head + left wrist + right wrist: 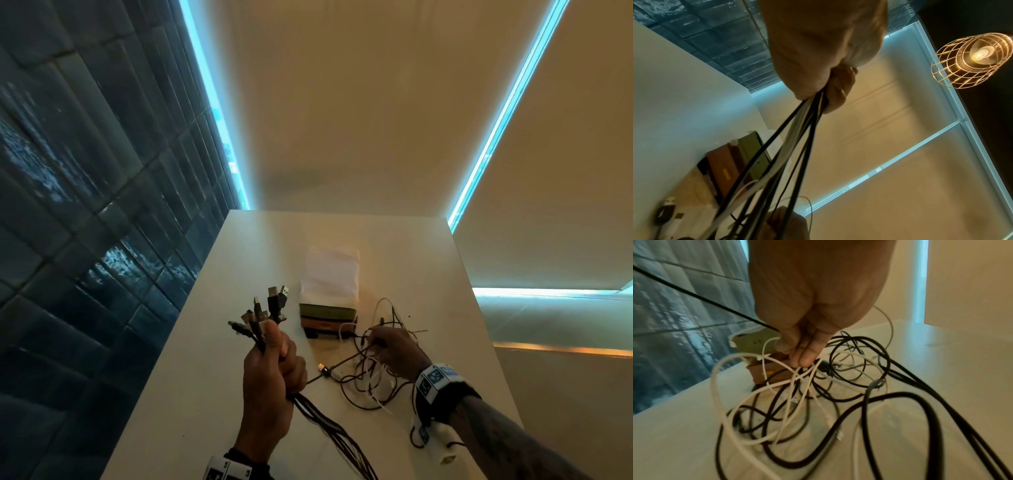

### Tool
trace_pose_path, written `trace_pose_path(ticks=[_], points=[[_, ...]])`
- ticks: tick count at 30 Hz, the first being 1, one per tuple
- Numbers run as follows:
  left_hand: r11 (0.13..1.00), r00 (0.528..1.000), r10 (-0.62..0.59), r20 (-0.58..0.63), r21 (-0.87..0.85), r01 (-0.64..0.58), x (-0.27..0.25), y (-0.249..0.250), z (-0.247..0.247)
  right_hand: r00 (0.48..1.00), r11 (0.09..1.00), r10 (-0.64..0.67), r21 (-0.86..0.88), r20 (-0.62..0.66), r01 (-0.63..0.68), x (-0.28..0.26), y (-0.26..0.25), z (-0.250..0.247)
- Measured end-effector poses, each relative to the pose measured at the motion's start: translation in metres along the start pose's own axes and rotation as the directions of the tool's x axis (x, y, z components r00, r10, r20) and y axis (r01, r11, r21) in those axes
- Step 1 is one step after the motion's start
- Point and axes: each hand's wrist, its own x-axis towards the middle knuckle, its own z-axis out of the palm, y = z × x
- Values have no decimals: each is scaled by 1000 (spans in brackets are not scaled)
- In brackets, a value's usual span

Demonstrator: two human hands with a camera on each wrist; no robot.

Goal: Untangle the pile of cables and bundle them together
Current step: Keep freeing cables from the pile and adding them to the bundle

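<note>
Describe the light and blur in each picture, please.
Head view: dim, warm, with cyan strips glaring on the wall; the cables stay readable. Left wrist view: a caged lamp glares; the left hand and its cords smear. Right wrist view: soft light, near loops blurred.

The supporting surface is a white table [212, 404] with a plain, smooth top. Lying directly on it:

- A tangle of black and white cables [797, 418], spread in loose overlapping loops directly beneath and on the near side of the right hand's fingertips [804, 360]. Its uppermost loops are lifted off the surface at those fingertips.
- A stack of flat items [327, 320], just beyond the right hand's fingertips and to the right of the left hand's fingers [291, 356]. It shows dark, brown and green layers, with a white sheet or wrapper on top.
</note>
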Motion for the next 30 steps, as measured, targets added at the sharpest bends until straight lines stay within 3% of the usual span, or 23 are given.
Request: trace_pose_path(ticks=[4,7,12,15,18,25,30], points=[[999,999,-30,-31,9,31,2,2,-6,987,983,147,121,-61,-139,2,3,-4],[999,998,-34,-47,10,35,5,0,-6,980,949,163,291,-110,-125,10,-19,-10],[980,997,7,-73,201,7,10,-9,5,969,968,-26,235,-245,85,17,-55,-24],[958,989,39,-139,286,2,15,-14,13,950,952,-239,143,-199,269,11,-76,-31],[942,982,73,-176,336,-10,20,-16,19,923,918,-351,138,-157,372,3,-92,-30],[869,993,42,-109,495,18,27,-18,29,895,904,-410,56,-173,425,-5,-107,-25],[796,1000,-10,-20,605,20,29,-17,27,895,911,-381,72,-231,406,-11,-100,-22]])
